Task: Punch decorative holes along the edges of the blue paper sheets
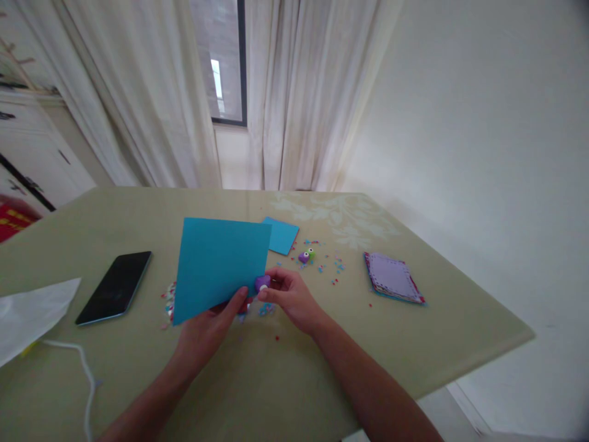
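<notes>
My left hand (209, 322) is closed on a square sheet of blue paper (223, 261), thumb on its lower right part, and holds it raised above the table. At the sheet's right edge, my right hand (292, 298) grips a small purple craft punch (262, 282) between thumb and fingers. The punch touches the paper's edge; whether its slot is around the edge I cannot tell. Beyond the hands, a purple punch (304, 257) and a green punch (311, 252) with eye shapes stand together. Behind the held sheet lies more blue paper (283, 236).
Punched paper bits (338, 266) are strewn over the table (294, 380). A stack of scallop-edged paper squares (394, 277) lies at right. At left are a dark tablet (115, 287), a white sheet (32, 313) and a white cable (89, 380). The wall (497, 153) stands beyond the table's right edge.
</notes>
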### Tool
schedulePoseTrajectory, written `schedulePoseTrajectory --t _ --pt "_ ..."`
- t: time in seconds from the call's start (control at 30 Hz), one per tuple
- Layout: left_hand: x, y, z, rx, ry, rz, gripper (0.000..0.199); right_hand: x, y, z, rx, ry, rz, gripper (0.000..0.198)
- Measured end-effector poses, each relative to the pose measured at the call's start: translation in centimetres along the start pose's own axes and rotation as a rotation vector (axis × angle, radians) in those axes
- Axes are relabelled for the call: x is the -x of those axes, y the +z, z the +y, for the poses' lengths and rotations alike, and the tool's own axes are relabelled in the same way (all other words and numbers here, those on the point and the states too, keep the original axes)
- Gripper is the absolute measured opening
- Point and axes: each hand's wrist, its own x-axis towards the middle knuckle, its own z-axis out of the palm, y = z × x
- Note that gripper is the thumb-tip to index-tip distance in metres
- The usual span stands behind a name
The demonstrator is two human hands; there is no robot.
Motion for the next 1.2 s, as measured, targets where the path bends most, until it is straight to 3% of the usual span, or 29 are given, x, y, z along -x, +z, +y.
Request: schedulePoseTrajectory --t 0.13,0.3,0.43,0.73,0.9,1.2 --pt "-0.3 -0.4 -0.1 -0.036 0.014 0.056 0.037 0.2 0.2 0.1 -0.022 0.047 -0.067 0.044" --pt "-0.3 -0.7 0.1 -0.093 -0.019 -0.038 0.039 0.4 0.5 0.0 -0.017 0.069 -0.094 0.044" --pt "-0.2 -0.6 0.2 -0.141 -0.038 -0.017 0.039 0.4 0.5 0.0 -0.008 0.086 -0.068 0.044" --pt "-0.3 -0.3 -0.1 -0.074 0.054 0.0 0.035 0.4 1.1 0.1 -0.111 0.149 -0.057 0.043" --pt "-0.1 -0.1 0.3 0.013 0.004 -0.118 0.036 0.3 0.6 0.9 -0.16 0.181 0.006 0.047" --pt "0.0 -0.1 0.6 -0.032 0.0 -0.06 0.035 0.4 0.7 1.1 -0.127 0.177 0.037 0.051"
